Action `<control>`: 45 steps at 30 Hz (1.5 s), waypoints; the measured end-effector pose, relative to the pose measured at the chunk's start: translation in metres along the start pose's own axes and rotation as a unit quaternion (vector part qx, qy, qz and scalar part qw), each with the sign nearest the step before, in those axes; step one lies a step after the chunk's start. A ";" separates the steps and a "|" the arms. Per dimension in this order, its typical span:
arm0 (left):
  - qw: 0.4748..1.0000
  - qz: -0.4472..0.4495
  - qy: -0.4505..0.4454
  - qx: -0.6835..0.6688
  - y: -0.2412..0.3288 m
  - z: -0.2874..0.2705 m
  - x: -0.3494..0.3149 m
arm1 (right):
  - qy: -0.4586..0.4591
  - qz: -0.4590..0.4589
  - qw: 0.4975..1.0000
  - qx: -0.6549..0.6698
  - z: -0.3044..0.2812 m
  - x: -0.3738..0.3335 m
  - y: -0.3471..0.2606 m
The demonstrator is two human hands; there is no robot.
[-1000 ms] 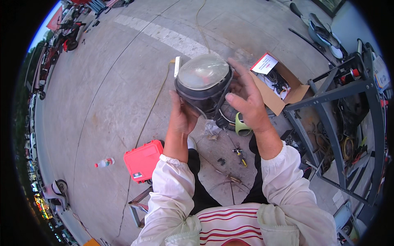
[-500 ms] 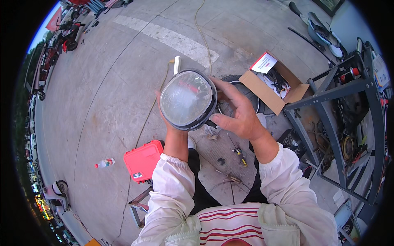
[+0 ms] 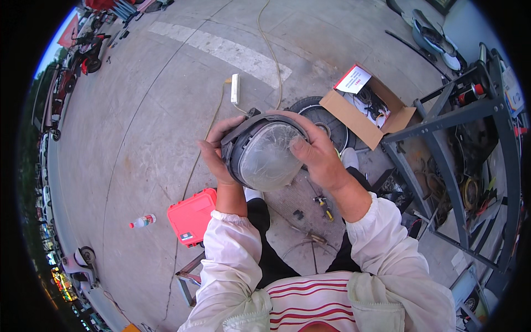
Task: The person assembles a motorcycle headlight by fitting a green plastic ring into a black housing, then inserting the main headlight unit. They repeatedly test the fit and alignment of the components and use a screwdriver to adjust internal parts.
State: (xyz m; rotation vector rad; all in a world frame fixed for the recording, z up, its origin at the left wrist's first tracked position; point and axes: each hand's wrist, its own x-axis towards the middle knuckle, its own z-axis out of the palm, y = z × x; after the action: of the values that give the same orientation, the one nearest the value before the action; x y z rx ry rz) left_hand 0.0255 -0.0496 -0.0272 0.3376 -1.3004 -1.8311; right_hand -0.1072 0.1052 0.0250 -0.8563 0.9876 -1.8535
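Note:
Between my two hands is a round headlight with a scratched, cloudy clear lens and a black housing. Its lens faces down and toward me, with the black rim tilted up on the far left side. My left hand wraps the housing from the left, fingers over the top edge. On the right, my right hand grips it with the thumb pressed on the lens and the fingers behind the rim, partly hidden. A wheel with a black tyre lies on the floor beyond my right hand.
An open cardboard box with black cables stands at the right, beside a dark metal rack. A red tool case and a plastic bottle are at the left. A white power strip lies ahead; small tools lie between my feet.
The headlight has turned in my hands, its lens swinging down and rightward so more of the black housing shows. My right thumb has moved onto the lens.

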 end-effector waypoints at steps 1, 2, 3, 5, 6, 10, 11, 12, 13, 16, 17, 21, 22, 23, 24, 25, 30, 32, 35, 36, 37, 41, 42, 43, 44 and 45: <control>1.000 0.006 0.002 0.013 0.000 0.002 0.000 | -0.003 0.016 1.000 0.023 -0.001 0.000 0.000; 0.999 0.014 0.004 0.029 0.002 0.004 -0.001 | -0.007 0.031 0.998 0.048 -0.002 0.001 -0.001; 0.999 0.025 0.003 0.038 0.002 0.003 -0.001 | -0.012 0.037 0.997 0.068 -0.003 0.001 0.000; 0.997 0.047 0.001 0.056 0.000 0.000 -0.003 | -0.020 0.051 0.993 0.107 -0.006 0.000 0.003; 0.997 0.050 -0.003 0.050 -0.001 -0.001 -0.004 | -0.019 0.055 0.992 0.112 -0.007 -0.001 0.004; 0.997 0.058 0.010 0.054 0.001 0.007 -0.007 | -0.017 0.069 0.989 0.132 -0.007 -0.001 0.004; 0.996 0.059 0.020 0.062 0.003 0.009 -0.007 | -0.017 0.071 0.988 0.138 -0.007 0.000 0.004; 0.996 0.056 0.015 0.074 0.004 0.007 -0.007 | -0.013 0.077 0.987 0.141 -0.007 0.000 0.004; 0.995 0.053 0.010 0.086 0.005 0.003 -0.006 | -0.009 0.083 0.986 0.145 -0.007 0.001 0.004; 0.993 0.039 0.021 0.105 0.006 0.002 -0.004 | -0.008 0.059 0.991 0.122 -0.007 0.004 0.007; 0.993 0.033 0.029 0.109 0.006 0.003 -0.004 | -0.010 0.045 0.993 0.109 -0.007 0.005 0.008; 0.987 0.038 0.048 0.149 0.010 0.008 -0.003 | 0.021 0.087 0.989 0.120 -0.009 0.002 0.011; 0.987 0.037 0.051 0.150 0.010 0.007 -0.004 | 0.016 0.083 0.989 0.123 -0.007 0.002 0.010; 0.987 0.035 0.052 0.149 0.010 0.008 -0.004 | 0.014 0.080 0.989 0.123 -0.007 0.002 0.010; 0.989 0.035 0.050 0.137 0.010 0.009 -0.004 | 0.010 0.074 0.991 0.108 -0.007 0.002 0.008; 0.990 0.035 0.047 0.124 0.012 0.012 -0.004 | 0.006 0.068 0.993 0.092 -0.007 0.001 0.007; 0.998 -0.001 0.050 0.048 0.007 0.011 0.000 | 0.002 0.037 0.997 0.065 0.000 0.001 0.001; 0.992 -0.037 0.119 0.007 0.002 0.028 0.006 | 0.018 0.016 0.998 0.055 0.001 0.001 -0.001; 0.945 -0.235 0.065 -0.217 0.002 0.029 0.007 | 0.015 -0.004 1.000 -0.005 0.003 0.003 -0.003; 0.927 -0.262 0.058 -0.262 0.003 0.031 0.007 | 0.018 -0.008 1.000 -0.024 0.001 0.002 -0.002; 0.921 -0.271 0.049 -0.274 0.004 0.031 0.007 | 0.021 -0.011 0.999 -0.043 -0.001 0.001 0.001; 0.890 -0.298 0.014 -0.344 0.002 0.030 0.010 | 0.028 -0.030 0.985 -0.168 -0.006 -0.001 0.005; 0.880 -0.302 0.006 -0.366 0.002 0.030 0.010 | 0.030 -0.029 0.984 -0.172 -0.006 -0.002 0.005; 0.885 -0.300 0.014 -0.355 0.001 0.031 0.011 | 0.033 -0.029 0.983 -0.177 -0.005 -0.002 0.004; 0.890 -0.299 0.021 -0.343 0.001 0.033 0.011 | 0.036 -0.028 0.982 -0.181 -0.005 -0.002 0.002; 0.895 -0.298 0.028 -0.332 0.001 0.034 0.012 | 0.028 -0.044 0.976 -0.213 -0.005 -0.002 0.001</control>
State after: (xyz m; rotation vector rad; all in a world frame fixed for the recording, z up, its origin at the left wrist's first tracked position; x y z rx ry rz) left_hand -0.0029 -0.0366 -0.0092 0.4311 -0.4689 -2.6234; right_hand -0.1101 0.1079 0.0212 -1.1181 1.4352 -1.7733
